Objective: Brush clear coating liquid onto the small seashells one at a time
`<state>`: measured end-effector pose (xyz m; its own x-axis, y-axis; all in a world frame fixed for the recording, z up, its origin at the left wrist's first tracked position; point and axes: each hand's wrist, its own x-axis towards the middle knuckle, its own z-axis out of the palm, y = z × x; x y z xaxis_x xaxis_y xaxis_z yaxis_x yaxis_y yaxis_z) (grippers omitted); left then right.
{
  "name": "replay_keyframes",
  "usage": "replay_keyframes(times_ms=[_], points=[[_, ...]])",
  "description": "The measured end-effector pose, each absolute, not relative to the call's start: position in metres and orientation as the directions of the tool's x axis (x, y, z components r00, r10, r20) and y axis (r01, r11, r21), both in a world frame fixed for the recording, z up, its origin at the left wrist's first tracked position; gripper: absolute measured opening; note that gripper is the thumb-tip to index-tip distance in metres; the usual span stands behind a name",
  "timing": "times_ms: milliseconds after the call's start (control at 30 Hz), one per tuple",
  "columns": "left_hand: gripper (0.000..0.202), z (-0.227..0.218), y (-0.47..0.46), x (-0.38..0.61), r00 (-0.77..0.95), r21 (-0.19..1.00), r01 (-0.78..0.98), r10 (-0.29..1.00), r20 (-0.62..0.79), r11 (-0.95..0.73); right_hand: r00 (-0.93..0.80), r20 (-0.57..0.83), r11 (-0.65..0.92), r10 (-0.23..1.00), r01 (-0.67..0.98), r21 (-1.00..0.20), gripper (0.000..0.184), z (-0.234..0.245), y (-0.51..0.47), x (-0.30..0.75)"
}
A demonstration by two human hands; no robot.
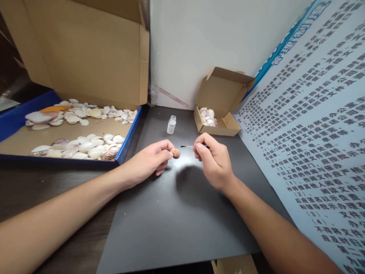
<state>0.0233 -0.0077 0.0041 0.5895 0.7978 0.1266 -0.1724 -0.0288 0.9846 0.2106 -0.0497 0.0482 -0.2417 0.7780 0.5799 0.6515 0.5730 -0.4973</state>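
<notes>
"How do you work well on that little brown shell (176,153)?"

"I'd keep it still, hold only the edge, and let the brush (189,147) touch it softly."

"And where is the shell now?"

"It's over the grey tabletop (159,228), between the hands. The left hand (152,160) pinches it between thumb and finger. The right hand (214,161) pinches the brush, and its tip points at the shell, just beside it but not touching."

"Anything close by?"

"An open bottle (171,125) stands behind them, so I'd not bump it."
</notes>
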Motion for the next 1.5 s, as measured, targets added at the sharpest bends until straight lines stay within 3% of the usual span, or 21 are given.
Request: replay_keyframes(times_ms=[167, 333, 500, 667, 833, 1000, 1200, 1367, 1500], points=[[0.015, 0.0043, -0.0082, 0.0238, 0.604, 0.987, -0.16, 0.789, 0.112, -0.018, -0.375, 0.541, 0.636, 0.753, 0.627, -0.45, 0.019, 0.0481, -0.0517, 0.2092], [0.017, 0.0024, -0.0075, 0.0238, 0.597, 0.99, -0.129, 0.792, 0.127, -0.061, -0.266, 0.573, 0.579, 0.775, 0.662, -0.476, 0.021, 0.0494, -0.0497, 0.2109], [0.018, 0.0002, -0.0082, 0.0244, 0.614, 0.99, -0.076, 0.778, 0.137, -0.115, -0.388, 0.548, 0.649, 0.741, 0.626, -0.433, 0.019, 0.0497, -0.0514, 0.2093], [0.02, -0.0013, -0.0076, 0.0237, 0.62, 0.988, -0.066, 0.77, 0.148, -0.137, -0.269, 0.552, 0.555, 0.79, 0.696, -0.456, 0.021, 0.0507, -0.0519, 0.2093], [0.018, 0.0007, -0.0097, 0.0234, 0.624, 0.99, -0.037, 0.771, 0.132, -0.139, -0.348, 0.548, 0.622, 0.76, 0.633, -0.46, 0.019, 0.0506, -0.0529, 0.2077], [0.02, 0.0019, -0.0102, 0.023, 0.625, 0.986, -0.009, 0.769, 0.135, -0.167, -0.251, 0.579, 0.569, 0.776, 0.674, -0.472, 0.021, 0.0512, -0.0523, 0.2089], [0.022, -0.0009, -0.0091, 0.0228, 0.627, 0.984, -0.02, 0.764, 0.151, -0.179, -0.388, 0.563, 0.667, 0.73, 0.588, -0.458, 0.019, 0.0507, -0.0528, 0.2091], [0.018, 0.0002, -0.0095, 0.0236, 0.633, 0.988, -0.01, 0.764, 0.127, -0.156, -0.281, 0.578, 0.594, 0.767, 0.653, -0.471, 0.02, 0.0503, -0.0498, 0.2114], [0.017, 0.0018, -0.0098, 0.0228, 0.63, 0.987, -0.009, 0.765, 0.131, -0.162, -0.356, 0.586, 0.66, 0.728, 0.594, -0.46, 0.019, 0.0502, -0.0506, 0.2105]])
